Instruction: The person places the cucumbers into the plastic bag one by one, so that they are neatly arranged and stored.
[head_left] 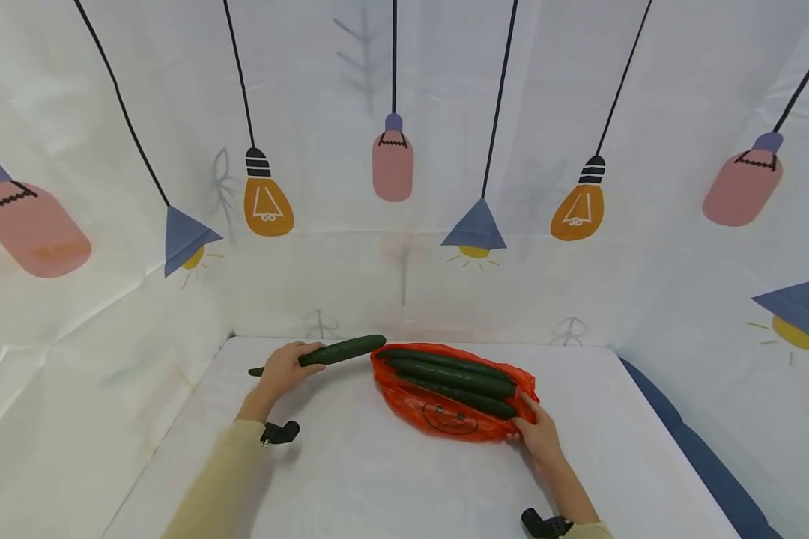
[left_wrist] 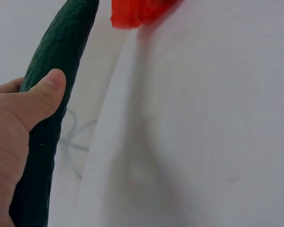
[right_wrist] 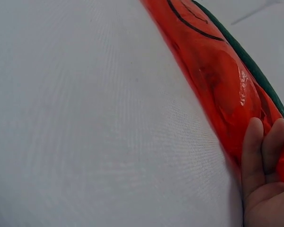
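A long dark green cucumber is gripped around its middle by my left hand, above the white table. The left wrist view shows the thumb laid across this cucumber. To its right lies a red plastic bag with a smiley print, open along its upper side. Several cucumbers lie side by side in the bag's opening. My right hand holds the bag's right end. In the right wrist view, two fingers lie along the red plastic, with some of it bunched at the palm.
The white table meets a light sheet printed with hanging lamps, behind and at the sides. A blue padded shape runs along the table's right edge. Both wrists wear black devices.
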Available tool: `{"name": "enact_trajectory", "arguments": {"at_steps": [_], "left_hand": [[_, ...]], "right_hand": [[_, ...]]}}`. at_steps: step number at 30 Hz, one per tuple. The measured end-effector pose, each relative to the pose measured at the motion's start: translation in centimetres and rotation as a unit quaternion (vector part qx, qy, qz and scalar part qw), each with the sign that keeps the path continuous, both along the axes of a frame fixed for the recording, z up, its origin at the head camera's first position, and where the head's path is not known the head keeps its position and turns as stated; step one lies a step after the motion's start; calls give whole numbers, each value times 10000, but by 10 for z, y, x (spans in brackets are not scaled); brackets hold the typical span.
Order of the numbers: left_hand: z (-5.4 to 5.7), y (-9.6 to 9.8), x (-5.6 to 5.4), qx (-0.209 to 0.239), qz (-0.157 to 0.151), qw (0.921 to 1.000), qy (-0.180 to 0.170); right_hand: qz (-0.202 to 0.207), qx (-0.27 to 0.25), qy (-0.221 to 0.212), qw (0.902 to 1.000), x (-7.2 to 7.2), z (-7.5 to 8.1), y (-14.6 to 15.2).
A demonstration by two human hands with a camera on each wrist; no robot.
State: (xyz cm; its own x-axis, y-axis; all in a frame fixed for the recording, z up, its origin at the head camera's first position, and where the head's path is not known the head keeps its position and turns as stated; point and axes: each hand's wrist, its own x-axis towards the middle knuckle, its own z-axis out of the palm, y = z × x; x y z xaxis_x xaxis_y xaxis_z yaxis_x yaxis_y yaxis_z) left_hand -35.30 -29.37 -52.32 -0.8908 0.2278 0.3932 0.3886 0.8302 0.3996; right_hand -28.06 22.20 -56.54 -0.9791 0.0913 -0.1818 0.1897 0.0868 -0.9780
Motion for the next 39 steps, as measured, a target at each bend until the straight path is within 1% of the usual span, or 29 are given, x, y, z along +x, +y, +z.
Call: {"name": "enact_trajectory", "arguments": {"at_steps": [4,11,15,19,21,25,27,30,34,39], "left_hand": [[6,20,-5,58,-248,9996,-102],[18,52,-17,70,-735,9972,85],[26,69,-24,107,-962,9953,40],[30,79,-27,87,-1163,9931,120],[33,81,-28,51,-1246,9920,172],[35,85,-30,-132,-1290,9912,275],[36,88,-31,-206,-1312,9907,308],[36,95,-33,-232,-1340,9902,308],[35,109,-37,-246,-1445,9889,254],[33,132,-39,-253,-1662,9855,219]], "right_hand": [[-73,9,96,9999,0,-1,-2],[-252,-106,167,9995,1,0,-7],[-327,-176,179,9991,1,0,-9],[-339,-273,139,9990,-2,-1,-15],[-298,-211,184,9992,-4,-1,-19],[-111,230,388,9989,-12,1,-28],[-12,497,494,9975,-15,5,-30],[140,764,612,9951,-19,12,-32],[206,825,643,9943,-22,21,-32],[321,632,563,9959,-21,29,-30]]}}
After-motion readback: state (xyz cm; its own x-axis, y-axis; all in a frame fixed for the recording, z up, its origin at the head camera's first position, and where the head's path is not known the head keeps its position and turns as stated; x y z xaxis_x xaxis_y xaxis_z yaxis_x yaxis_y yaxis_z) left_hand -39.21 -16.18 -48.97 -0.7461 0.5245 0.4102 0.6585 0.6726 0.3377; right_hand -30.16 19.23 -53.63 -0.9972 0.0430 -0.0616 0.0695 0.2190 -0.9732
